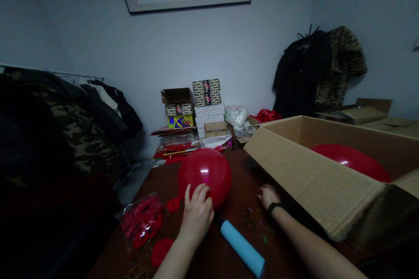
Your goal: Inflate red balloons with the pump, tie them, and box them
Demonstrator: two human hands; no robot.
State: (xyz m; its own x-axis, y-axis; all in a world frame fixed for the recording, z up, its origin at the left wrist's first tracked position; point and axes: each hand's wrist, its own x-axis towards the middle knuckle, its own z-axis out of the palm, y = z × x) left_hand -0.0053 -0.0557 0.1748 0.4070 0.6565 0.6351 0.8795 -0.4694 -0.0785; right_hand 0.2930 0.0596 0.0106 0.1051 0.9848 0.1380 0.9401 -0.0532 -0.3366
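Note:
A round, inflated red balloon is over the dark table. My left hand is against its near side, fingers bent over the surface and the thumb side partly hidden. A light-blue balloon pump lies just right of that hand, its dark tip by my wrist. My right hand, with a dark band at the wrist, is low over the table beside the cardboard box; its fingers are loosely bent, and I see nothing in them. Small hair ties or rubber bands lie between my arms.
Another inflated red balloon is in the box. On the left lie a clear bag of red balloons and loose red balloons. Stacked patterned boxes stand behind the table. Clothes hang at left.

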